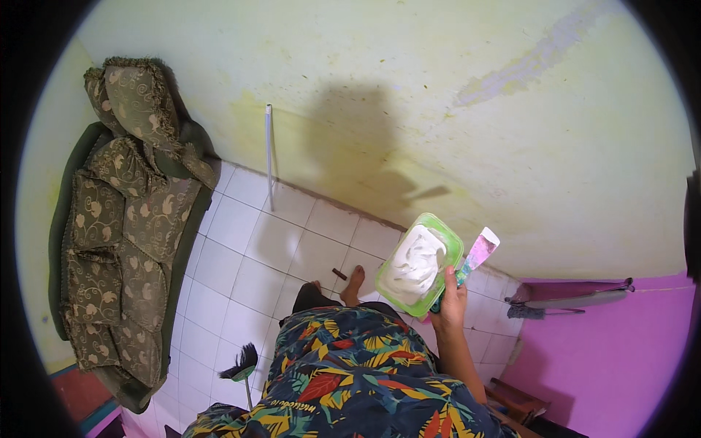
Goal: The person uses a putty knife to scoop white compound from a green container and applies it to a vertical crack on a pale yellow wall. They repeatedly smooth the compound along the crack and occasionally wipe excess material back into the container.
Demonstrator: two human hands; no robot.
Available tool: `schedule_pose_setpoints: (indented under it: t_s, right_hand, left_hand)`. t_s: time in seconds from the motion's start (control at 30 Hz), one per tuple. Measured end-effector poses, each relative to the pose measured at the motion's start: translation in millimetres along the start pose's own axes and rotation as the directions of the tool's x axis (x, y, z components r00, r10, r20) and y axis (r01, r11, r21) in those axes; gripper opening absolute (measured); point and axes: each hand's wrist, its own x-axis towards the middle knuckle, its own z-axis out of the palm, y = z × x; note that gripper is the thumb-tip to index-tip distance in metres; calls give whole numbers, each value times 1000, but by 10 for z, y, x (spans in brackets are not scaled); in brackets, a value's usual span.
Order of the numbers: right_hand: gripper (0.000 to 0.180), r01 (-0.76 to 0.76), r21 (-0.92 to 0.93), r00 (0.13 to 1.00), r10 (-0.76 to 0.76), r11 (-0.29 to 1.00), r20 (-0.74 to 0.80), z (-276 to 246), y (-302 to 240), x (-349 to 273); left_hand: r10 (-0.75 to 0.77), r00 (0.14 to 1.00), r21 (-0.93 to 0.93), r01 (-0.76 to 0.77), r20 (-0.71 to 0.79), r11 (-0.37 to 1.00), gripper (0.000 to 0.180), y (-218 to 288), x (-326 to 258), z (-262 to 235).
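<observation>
Landmark: green rectangular plastic tub [420,264], held up in front of the person's chest by the right hand [450,301]. White paste lies in the tub. A flat-bladed putty knife [476,255] sits just right of the tub, touching its right edge, gripped by the same hand. Below the tub, on the white tiled floor [241,270]: one bare foot [353,285], with a small dark stick [339,274] just left of it. Far left of the tub, a patterned fabric sofa [124,219] stands against the wall. A thin white pipe [269,157] leans on the wall between sofa and tub. A broom head [241,363] lies lower left of the tub.
</observation>
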Motion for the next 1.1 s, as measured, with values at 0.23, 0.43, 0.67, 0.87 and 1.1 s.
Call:
schedule_pose_setpoints:
  t_s: [0.23, 0.43, 0.67, 0.87, 1.1]
  right_hand:
    - [40, -13, -74, 997, 19, 997, 81, -98, 6, 63]
    - [39, -16, -62, 998, 20, 998, 67, -54, 8, 83]
    - [31, -22, -16, 998, 23, 1000, 60, -5, 22, 50]
    - [30, -29, 1, 999, 29, 1000, -33, 54, 43, -3]
    - [33, -110, -19, 994, 110, 994, -1, -69, 58, 97]
  left_hand:
    - [-11, 1000, 1, 11, -7, 1000, 59, -51, -104, -30]
    - [-22, 1000, 36, 22, 6, 999, 59, 19, -293, -68]
    - [-60, 993, 103, 50, 103, 993, 59, 277, -782, 27]
    - [-52, 996, 222, 36, 67, 974, 55, 348, 155, -148]
    - [273, 905, 816, -414, 325, 404, 48, 820, 971, 589]
